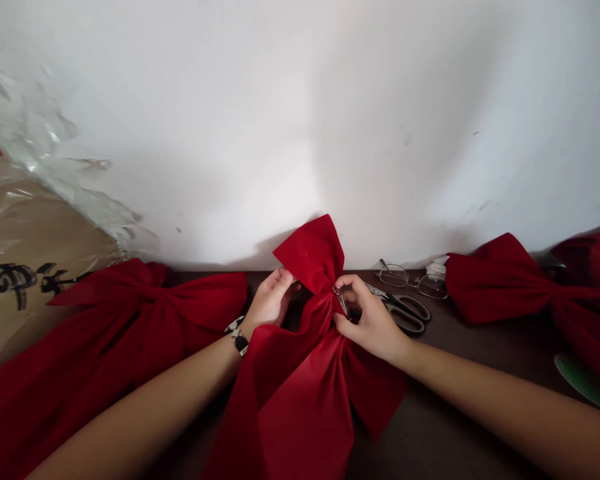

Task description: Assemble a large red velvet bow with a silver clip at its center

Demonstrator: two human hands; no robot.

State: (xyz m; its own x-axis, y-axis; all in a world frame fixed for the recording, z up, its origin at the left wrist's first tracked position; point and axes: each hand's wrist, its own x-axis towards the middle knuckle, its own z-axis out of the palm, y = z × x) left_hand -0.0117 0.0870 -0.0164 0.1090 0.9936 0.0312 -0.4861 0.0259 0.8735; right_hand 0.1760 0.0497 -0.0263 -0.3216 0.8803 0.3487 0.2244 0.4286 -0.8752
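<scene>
Left hand (pixel 271 301) grips the red bow (pixel 305 407), its tails running near. Right hand (pixel 371 319) pinches a metal clip (pixel 341 300) at the knot.

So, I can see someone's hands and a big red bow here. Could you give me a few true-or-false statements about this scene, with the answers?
1. The right hand pinches a metal clip at the gathered middle of a red bow. True.
2. The left hand is holding the scissors. False: the scissors lie on the dark tabletop, right of the bow.
3. A black-and-white bracelet circles the left wrist. True.
4. A pair of glasses lies behind the scissors. True.
5. Only one bow is in view. False: two more red bows lie on either side.
</scene>
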